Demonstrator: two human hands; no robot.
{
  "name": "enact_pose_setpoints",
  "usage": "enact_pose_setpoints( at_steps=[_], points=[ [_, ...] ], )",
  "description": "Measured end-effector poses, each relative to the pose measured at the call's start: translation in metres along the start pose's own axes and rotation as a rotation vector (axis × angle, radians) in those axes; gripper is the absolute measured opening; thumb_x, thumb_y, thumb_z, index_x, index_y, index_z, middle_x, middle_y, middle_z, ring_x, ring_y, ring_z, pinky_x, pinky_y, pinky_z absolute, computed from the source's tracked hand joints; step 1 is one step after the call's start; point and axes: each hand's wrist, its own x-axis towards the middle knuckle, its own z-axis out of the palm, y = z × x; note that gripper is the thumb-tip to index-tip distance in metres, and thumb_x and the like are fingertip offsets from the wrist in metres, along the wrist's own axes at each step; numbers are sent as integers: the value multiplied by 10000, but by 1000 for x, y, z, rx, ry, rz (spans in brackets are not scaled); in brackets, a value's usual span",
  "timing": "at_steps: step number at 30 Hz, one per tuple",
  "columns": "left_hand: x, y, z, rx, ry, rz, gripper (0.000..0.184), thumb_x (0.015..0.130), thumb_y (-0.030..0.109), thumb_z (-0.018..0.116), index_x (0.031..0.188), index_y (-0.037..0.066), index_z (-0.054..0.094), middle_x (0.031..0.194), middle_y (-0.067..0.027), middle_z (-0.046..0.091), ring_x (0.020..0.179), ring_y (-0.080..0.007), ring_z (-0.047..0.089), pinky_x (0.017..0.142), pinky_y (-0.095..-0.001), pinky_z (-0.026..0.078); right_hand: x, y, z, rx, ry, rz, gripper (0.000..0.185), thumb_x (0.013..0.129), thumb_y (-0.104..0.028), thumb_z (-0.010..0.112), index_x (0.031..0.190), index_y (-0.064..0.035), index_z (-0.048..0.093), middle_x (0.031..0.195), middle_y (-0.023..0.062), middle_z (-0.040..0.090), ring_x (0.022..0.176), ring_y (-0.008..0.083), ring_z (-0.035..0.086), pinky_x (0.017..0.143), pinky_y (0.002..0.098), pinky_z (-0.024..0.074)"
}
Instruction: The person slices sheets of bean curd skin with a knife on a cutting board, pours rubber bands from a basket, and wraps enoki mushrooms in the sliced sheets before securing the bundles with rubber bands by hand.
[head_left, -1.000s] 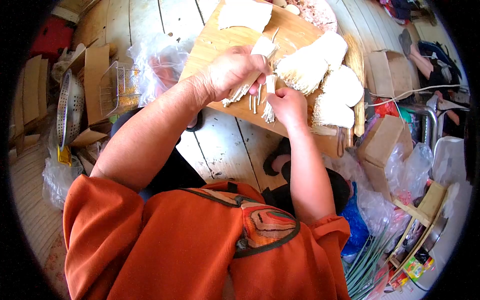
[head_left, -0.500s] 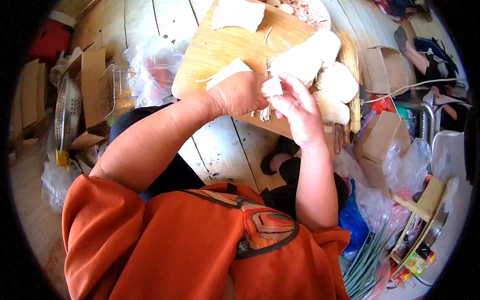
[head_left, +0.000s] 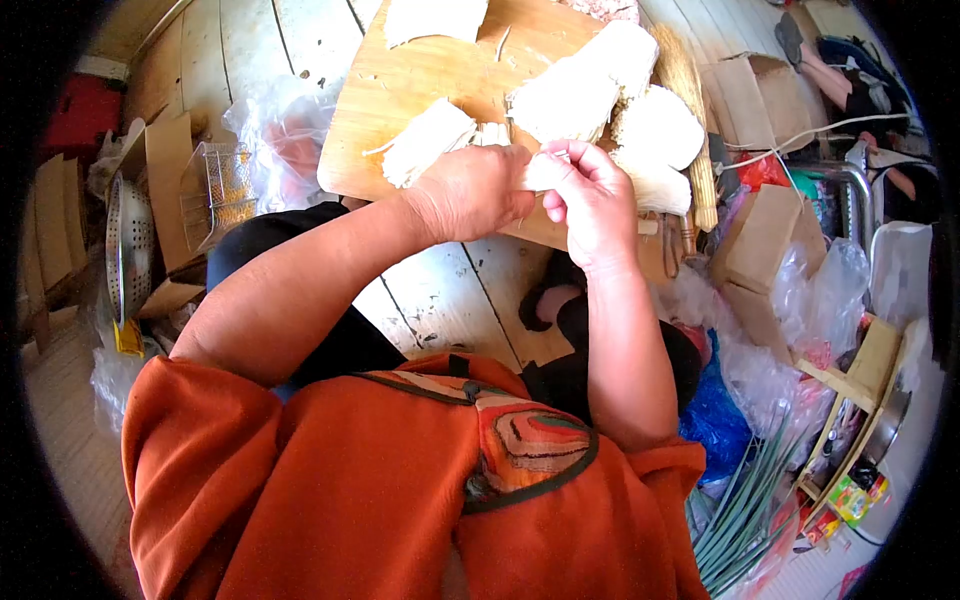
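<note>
My left hand (head_left: 475,190) and my right hand (head_left: 600,205) meet over the near edge of a wooden board (head_left: 385,85). Between their fingertips they pinch a small white folded piece (head_left: 538,175), like thin dough; fingers hide part of it. A layered white stack with stringy edges (head_left: 430,140) lies just beyond my left hand. Past my right hand are a larger white stack (head_left: 570,98), a rounded one (head_left: 658,130) and a lower one (head_left: 655,185). Another white sheet (head_left: 435,18) is at the board's far side.
Pink minced stuff (head_left: 607,8) shows at the top edge. A straw whisk (head_left: 685,110) lies along the board's right side. Plastic bags (head_left: 285,135), a wire basket (head_left: 220,190) and a metal colander (head_left: 128,245) stand left. Cardboard boxes (head_left: 765,255) and green onions (head_left: 745,530) are right.
My right hand's fingers have closed in, covering more of the white piece. Loose strips that hung below it no longer show. The view has shifted, so the board sits farther up and left.
</note>
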Motion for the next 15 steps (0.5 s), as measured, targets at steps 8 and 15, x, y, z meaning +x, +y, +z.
enact_pose_setpoints(
  at_steps=[8,15],
  points=[
    [1,-2,-12,-979,-119,-195,331,864,288,666,1069,33,613,855,-32,631,766,-131,568,702,-278,464,-2,-15,-10,181,10,68,300,881,-188,655,1099,6,584,852,50,619,514,70,533,403,185,382],
    [4,-6,-14,-1312,-97,-265,233,827,190,646,981,18,613,792,-56,618,693,-158,593,613,-287,502,-10,-3,11,-6,29,-102,65,872,-74,633,898,-14,629,717,11,608,511,66,518,446,205,404]
  ],
)
